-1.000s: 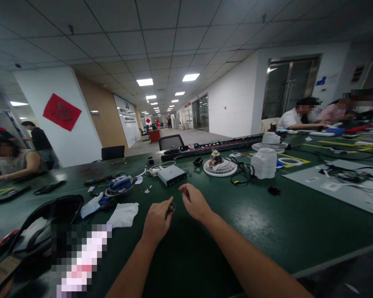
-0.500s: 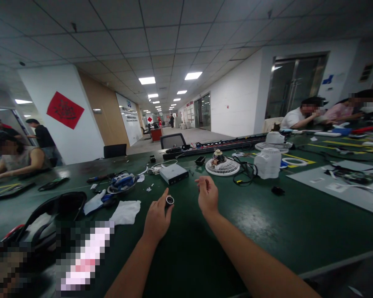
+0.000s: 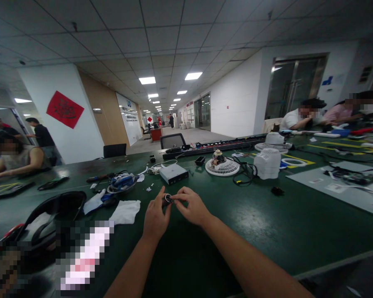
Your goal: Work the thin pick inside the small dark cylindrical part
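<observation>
My left hand (image 3: 157, 215) is closed around a small black cylinder with a pale ring at its end (image 3: 168, 198), held above the green table with the ring facing up towards me. The thumb and fingers grip its sides, and the index finger points forward along it. My right hand (image 3: 191, 207) has come up on the other side, its thumb and fingertips pinched together at the ring's right edge. Whatever those fingertips hold, if anything, is too small to make out. Just beyond both hands lies a grey metal box resembling a disc drive (image 3: 174, 174).
A round white fan grille with a motor (image 3: 223, 166) and a white plastic housing (image 3: 267, 163) stand right of centre. To the left lie a white cloth (image 3: 126, 212) and a black headband-like item (image 3: 56, 213). A grey sheet with a circuit board (image 3: 345, 182) is far right. Several people sit nearby.
My right hand has moved left and down from beside the cylinder, and its fingertips now meet the ring. My left hand keeps its grip, nearly in place.
</observation>
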`<act>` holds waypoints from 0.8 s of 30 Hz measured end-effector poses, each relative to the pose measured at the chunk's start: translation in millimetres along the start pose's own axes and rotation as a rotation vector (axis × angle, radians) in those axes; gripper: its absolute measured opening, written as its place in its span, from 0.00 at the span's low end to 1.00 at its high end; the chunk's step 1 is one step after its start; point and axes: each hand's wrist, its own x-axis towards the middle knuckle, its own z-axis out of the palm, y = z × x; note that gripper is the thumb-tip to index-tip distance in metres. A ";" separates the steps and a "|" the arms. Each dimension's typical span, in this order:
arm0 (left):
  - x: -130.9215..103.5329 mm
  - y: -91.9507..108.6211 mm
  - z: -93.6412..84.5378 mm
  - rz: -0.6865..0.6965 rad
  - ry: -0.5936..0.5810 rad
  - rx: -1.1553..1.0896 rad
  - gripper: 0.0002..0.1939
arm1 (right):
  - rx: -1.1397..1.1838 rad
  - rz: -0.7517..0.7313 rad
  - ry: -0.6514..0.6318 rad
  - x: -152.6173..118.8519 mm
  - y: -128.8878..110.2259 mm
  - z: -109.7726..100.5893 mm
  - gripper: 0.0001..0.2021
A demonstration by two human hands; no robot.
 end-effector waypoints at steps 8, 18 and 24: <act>1.0 3.2 -3.2 0.178 -0.066 0.134 0.25 | -0.103 -0.046 -0.060 -1.4 2.9 0.5 0.09; 1.9 2.9 -3.9 0.106 -0.065 0.098 0.25 | -0.117 -0.069 -0.105 -0.6 -8.5 -2.5 0.12; 2.0 -0.2 -2.3 0.032 -0.078 0.099 0.28 | 0.029 0.072 0.049 0.1 0.3 1.7 0.16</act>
